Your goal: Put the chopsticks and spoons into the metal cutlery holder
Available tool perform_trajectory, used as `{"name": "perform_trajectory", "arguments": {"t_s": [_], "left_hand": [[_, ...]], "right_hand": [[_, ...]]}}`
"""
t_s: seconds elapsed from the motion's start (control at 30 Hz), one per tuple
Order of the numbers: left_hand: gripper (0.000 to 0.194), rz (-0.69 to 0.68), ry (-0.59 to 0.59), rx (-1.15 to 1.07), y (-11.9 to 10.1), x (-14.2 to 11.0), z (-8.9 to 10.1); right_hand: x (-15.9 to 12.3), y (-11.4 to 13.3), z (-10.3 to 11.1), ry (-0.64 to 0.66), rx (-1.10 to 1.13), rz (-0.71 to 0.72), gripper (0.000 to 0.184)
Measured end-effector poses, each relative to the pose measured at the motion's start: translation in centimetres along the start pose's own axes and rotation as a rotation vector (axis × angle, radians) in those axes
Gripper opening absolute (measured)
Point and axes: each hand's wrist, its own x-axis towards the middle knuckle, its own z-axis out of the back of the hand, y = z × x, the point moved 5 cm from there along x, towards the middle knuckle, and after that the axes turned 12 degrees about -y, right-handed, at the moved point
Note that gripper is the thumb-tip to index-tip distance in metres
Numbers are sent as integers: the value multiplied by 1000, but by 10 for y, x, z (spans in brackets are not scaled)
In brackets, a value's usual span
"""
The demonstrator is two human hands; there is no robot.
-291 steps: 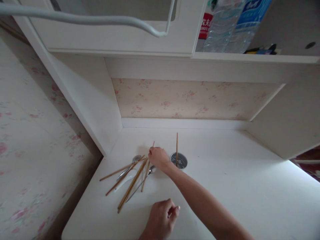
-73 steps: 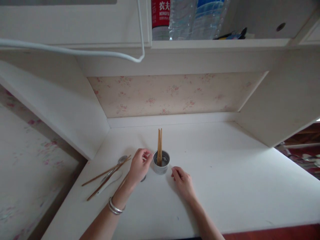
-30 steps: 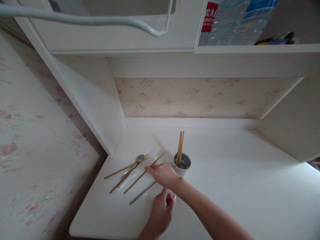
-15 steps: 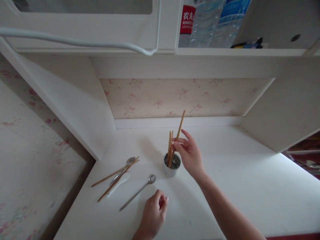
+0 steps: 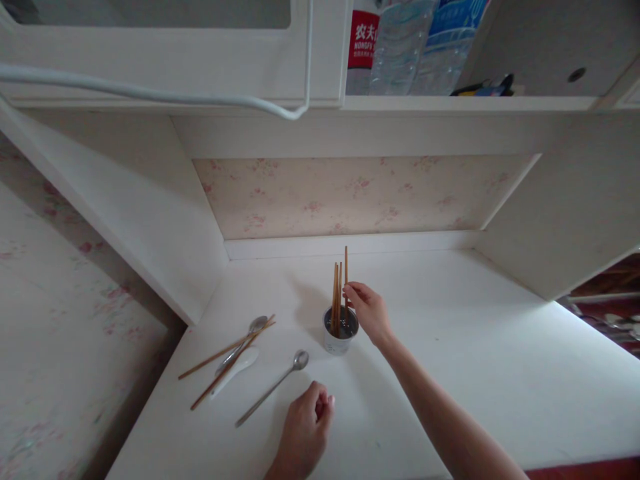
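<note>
My right hand (image 5: 369, 310) pinches a wooden chopstick (image 5: 345, 267) that stands upright in a small metal holder (image 5: 339, 335), beside two other chopsticks (image 5: 336, 290) in the same holder. My left hand (image 5: 305, 430) rests on the white desk (image 5: 465, 373) near its front edge, fingers curled in a loose fist with nothing visible in it. A metal spoon (image 5: 273, 387) lies just left of that hand. Further left lie two loose chopsticks (image 5: 225, 357), a white ceramic spoon (image 5: 235, 369) and a second metal spoon (image 5: 246, 332), overlapping.
A white side panel (image 5: 125, 200) bounds the desk on the left and a floral back wall (image 5: 350, 197) on the far side. Water bottles (image 5: 400, 47) stand on a shelf overhead. A white cable (image 5: 150, 93) hangs across the top.
My right hand took a chopstick from the desk, carried it over the holder and lowered it in upright. My left hand stayed curled near the front edge.
</note>
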Motion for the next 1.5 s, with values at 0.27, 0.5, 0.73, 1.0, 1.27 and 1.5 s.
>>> {"name": "perform_trajectory", "arguments": {"t_s": [0.27,0.5,0.73,1.0,1.27,1.5], "left_hand": [[24,15,7,-18,-1,1,0],[22,2,-5,-28,-1,1,0],[21,-3,4,-9,-1,-1,-1],[21,-28,-1,23,-2,-1,-2],[23,-21,17,-75,-24,-5,19],[22,-93,-290,305,-8,58,135]], "right_hand": [[-6,-10,-3,4,-51,10,39],[-10,-20,-3,6,-68,-9,40],[-12,-28,-1,39,-76,-31,39],[-15,-31,2,94,-57,-59,41],[-22,-53,26,11,43,-153,44],[-54,-92,46,-85,-4,-166,42]]}}
